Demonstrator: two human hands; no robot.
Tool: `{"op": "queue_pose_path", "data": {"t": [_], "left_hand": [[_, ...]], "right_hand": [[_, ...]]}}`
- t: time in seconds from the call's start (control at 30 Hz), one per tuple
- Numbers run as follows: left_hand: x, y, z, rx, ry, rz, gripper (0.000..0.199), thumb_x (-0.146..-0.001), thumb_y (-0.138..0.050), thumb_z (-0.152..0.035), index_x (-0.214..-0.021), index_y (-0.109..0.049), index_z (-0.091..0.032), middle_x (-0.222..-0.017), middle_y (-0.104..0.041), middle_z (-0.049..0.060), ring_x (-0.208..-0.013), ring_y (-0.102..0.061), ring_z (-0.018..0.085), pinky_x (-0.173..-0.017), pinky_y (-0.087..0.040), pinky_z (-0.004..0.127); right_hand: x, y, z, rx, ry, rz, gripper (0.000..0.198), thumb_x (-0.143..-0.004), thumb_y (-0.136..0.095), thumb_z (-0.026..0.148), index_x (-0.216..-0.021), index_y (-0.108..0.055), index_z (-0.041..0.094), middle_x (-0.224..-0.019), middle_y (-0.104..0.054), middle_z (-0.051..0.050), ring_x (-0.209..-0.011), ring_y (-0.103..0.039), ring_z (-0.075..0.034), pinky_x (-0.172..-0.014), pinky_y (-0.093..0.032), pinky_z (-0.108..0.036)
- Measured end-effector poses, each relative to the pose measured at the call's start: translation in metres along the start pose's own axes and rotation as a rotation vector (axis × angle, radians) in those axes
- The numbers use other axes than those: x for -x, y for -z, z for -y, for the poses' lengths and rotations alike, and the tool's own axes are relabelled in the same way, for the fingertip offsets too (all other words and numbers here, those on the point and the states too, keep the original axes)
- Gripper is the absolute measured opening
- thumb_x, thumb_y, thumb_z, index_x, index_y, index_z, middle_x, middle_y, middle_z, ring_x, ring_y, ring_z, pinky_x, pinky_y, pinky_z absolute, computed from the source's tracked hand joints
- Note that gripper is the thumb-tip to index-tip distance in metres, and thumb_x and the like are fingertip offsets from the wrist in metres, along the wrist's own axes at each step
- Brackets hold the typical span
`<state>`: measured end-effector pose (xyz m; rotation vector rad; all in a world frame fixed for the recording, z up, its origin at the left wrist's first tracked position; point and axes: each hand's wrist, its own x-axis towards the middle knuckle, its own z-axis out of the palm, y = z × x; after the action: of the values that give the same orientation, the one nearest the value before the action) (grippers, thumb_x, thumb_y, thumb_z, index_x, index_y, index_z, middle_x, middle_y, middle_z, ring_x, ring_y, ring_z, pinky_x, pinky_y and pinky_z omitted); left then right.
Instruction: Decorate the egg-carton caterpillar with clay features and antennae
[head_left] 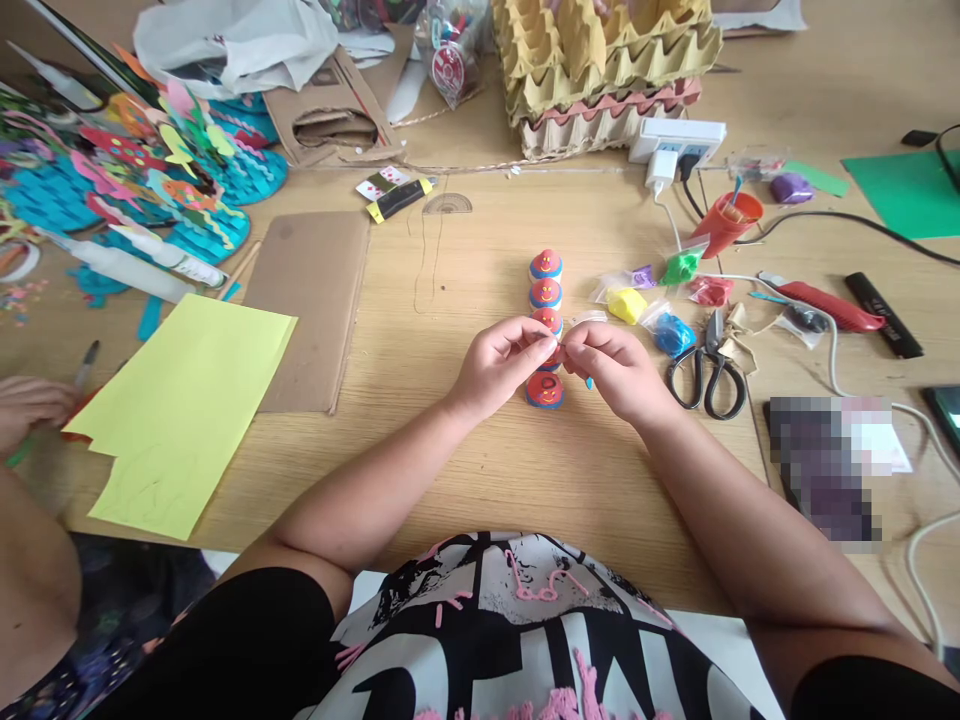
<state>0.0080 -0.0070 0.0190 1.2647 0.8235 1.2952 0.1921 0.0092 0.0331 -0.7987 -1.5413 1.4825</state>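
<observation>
Small red clay figures with blue rims and yellow smiling faces stand in a column in front of me. The farthest figure (546, 265) shows whole. The nearest figure (544, 389) has a dark curved piece on its top. Over the figures between, my left hand (495, 368) is closed in a pinch, fingertips at a tiny dark bit I cannot make out. My right hand (616, 368) pinches too, almost touching the left fingertips; a small blue tip (589, 383) pokes out beneath it. What the right fingers hold is hidden. Both hands partly cover the figures.
To the right lie bagged yellow clay (626, 304), blue clay (674, 335), black-handled scissors (709, 375) and a red cutter (832, 305). Yellow paper (195, 410) and cardboard (311, 300) lie left, near another person's hand (34, 410). Egg trays (607, 70) stand behind.
</observation>
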Motion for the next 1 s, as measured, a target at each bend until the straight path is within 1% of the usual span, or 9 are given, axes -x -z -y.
{"op": "queue_pose_path", "data": {"t": [0.17,0.4,0.57,1.0], "left_hand": [[0.0004,-0.0003,-0.0007,-0.051,-0.013,-0.021,0.039,-0.088,-0.08,-0.057,-0.086,-0.073,-0.019,-0.077,-0.076,0.001,-0.073,-0.072,0.013,-0.071,-0.058,0.026],[0.0001,-0.0012,-0.0005,-0.071,-0.034,-0.006,0.036,-0.089,-0.079,-0.054,-0.084,-0.073,-0.02,-0.077,-0.076,0.001,-0.073,-0.072,0.013,-0.07,-0.058,0.027],[0.0002,-0.0016,-0.0005,-0.083,-0.036,-0.005,0.039,-0.088,-0.08,-0.057,-0.083,-0.073,-0.019,-0.078,-0.076,0.001,-0.073,-0.072,0.014,-0.071,-0.058,0.028],[0.0001,-0.0038,-0.0023,-0.088,-0.073,-0.024,0.037,-0.089,-0.08,-0.055,-0.082,-0.073,-0.019,-0.077,-0.077,0.001,-0.072,-0.072,0.013,-0.07,-0.058,0.027]], "right_hand": [[0.0,-0.0008,0.0,0.006,0.003,0.003,0.034,-0.093,-0.073,0.047,-0.077,-0.065,0.018,-0.069,-0.06,0.002,-0.06,-0.045,-0.01,-0.058,-0.039,-0.026],[-0.0003,-0.0013,0.0009,0.048,-0.002,-0.012,0.033,-0.093,-0.073,0.046,-0.075,-0.064,0.019,-0.068,-0.059,0.002,-0.06,-0.046,-0.01,-0.061,-0.043,-0.027],[-0.0002,-0.0009,0.0011,0.072,-0.015,-0.017,0.035,-0.092,-0.072,0.048,-0.074,-0.063,0.019,-0.067,-0.058,0.002,-0.06,-0.046,-0.011,-0.061,-0.043,-0.027],[-0.0003,-0.0016,0.0018,0.077,-0.016,-0.013,0.036,-0.093,-0.072,0.05,-0.074,-0.064,0.019,-0.067,-0.057,0.002,-0.061,-0.046,-0.011,-0.061,-0.042,-0.027]]}}
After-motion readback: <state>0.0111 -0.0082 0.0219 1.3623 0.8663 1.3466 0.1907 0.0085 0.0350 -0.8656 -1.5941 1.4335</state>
